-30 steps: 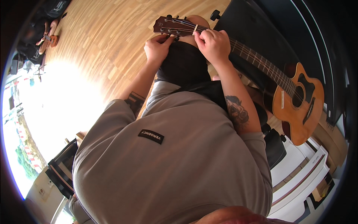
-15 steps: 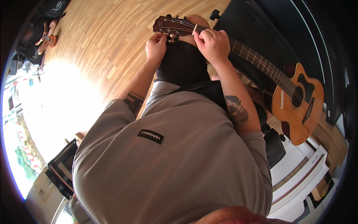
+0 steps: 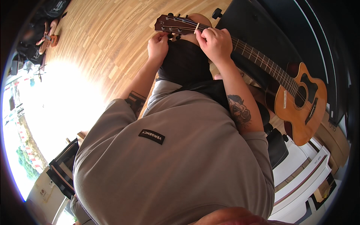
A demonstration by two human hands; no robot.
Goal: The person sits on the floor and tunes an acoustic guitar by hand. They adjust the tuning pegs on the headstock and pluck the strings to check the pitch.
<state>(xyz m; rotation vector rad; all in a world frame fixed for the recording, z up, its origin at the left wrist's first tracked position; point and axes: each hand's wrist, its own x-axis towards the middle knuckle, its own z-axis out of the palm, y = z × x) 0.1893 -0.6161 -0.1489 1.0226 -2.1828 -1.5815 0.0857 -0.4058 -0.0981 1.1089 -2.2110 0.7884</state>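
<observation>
An acoustic guitar [image 3: 288, 116] with a light wooden top and dark pickguard slants across my lap, its body at the right and its headstock [image 3: 164, 25] at the far middle. My left hand [image 3: 158, 47] is closed, thumb and finger pinching at a tuning peg on the headstock's near side; the fingertips mostly hide that peg. Against the strings beside the pale nut [image 3: 197, 26], my right hand [image 3: 215, 44] is curled with thumb and forefinger together. Whether it pinches a single string is too small to tell.
Dark upright furniture [image 3: 262, 22] stands close behind the guitar neck. White keyboard-like equipment [image 3: 296, 180] lies at the lower right. A person with a small ukulele-like instrument [image 3: 53, 40] sits at the far left, across the wooden floor [image 3: 108, 30]. Bright light comes from the left.
The guitar and my right hand have shifted very slightly to the right. My left hand stays at the tuning peg, its fingers turned a little.
</observation>
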